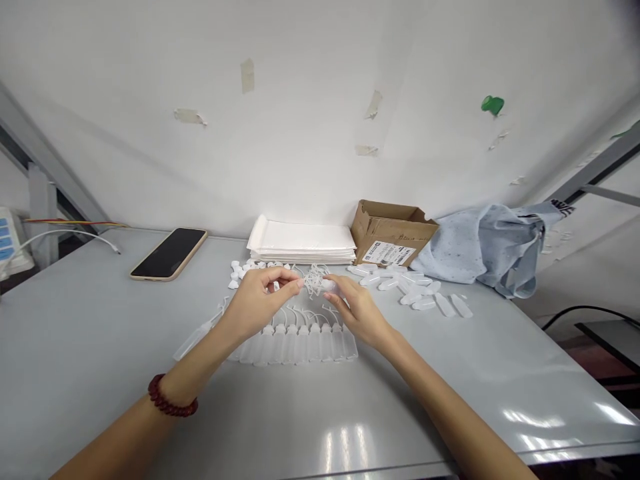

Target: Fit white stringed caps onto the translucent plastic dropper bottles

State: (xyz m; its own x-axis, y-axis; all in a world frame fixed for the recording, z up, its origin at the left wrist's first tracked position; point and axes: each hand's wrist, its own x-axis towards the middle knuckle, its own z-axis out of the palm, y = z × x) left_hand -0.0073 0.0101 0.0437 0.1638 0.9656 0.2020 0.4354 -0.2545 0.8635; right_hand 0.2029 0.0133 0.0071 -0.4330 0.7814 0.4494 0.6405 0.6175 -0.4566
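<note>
My left hand (263, 297) is closed in a pinch, thumb against fingertips. Whatever it pinches is too small to make out. Across from it, my right hand (357, 310) grips a small translucent plastic bottle (330, 285), mostly hidden by the fingers. Between and behind the hands lies a tangle of thin white bent tubes (315, 277). Below them is a row of capped translucent bottles (300, 345) with curved tubes sticking out of their tops. White caps (237, 269) are scattered behind my left hand. Loose uncapped bottles (420, 293) lie to the right of my right hand.
Against the wall stand a stack of white padded envelopes (305, 241) and an open cardboard box (393, 237). A light blue cloth (480, 250) lies at the right. On the left are a phone (170, 255) and a white cable (75, 232) on the grey table (90, 347).
</note>
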